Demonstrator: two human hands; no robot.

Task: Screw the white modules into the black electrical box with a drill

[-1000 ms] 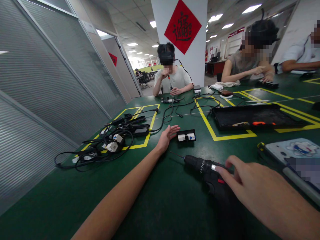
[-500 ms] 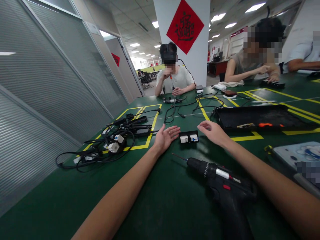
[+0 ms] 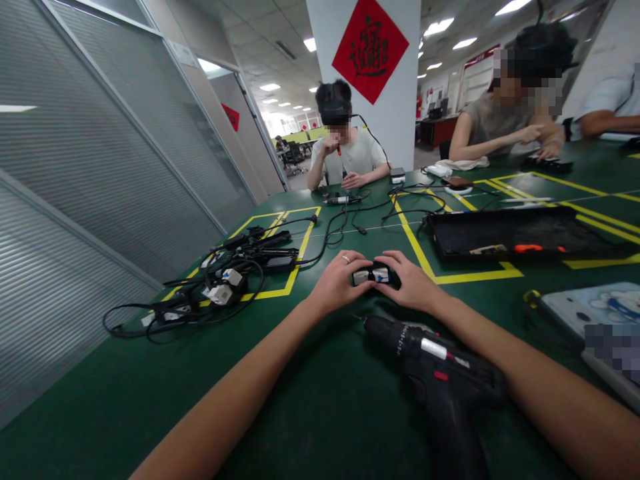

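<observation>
A small black case with white parts and a bit of blue inside (image 3: 371,275) is between my hands on the green table. My left hand (image 3: 340,280), with a ring on one finger, is closed around its left end, thumb along the near side. Around the right end curls my right hand (image 3: 407,281), its thumb close to the left thumb at the front. Parts of the case are hidden behind my fingers. Just nearer to me lies a black cordless drill (image 3: 435,367) on its side, its thin bit pointing left toward my left wrist.
Black cables and adapters with white plugs (image 3: 220,293) are heaped on the left. A black tray (image 3: 500,233) holding an orange item stands at the right, beyond a light-blue patterned case (image 3: 595,307). People sit across the table, one wearing a headset (image 3: 334,110).
My hands, open on either side of the small black case before, have come together and closed on its two ends. The view has shifted slightly.
</observation>
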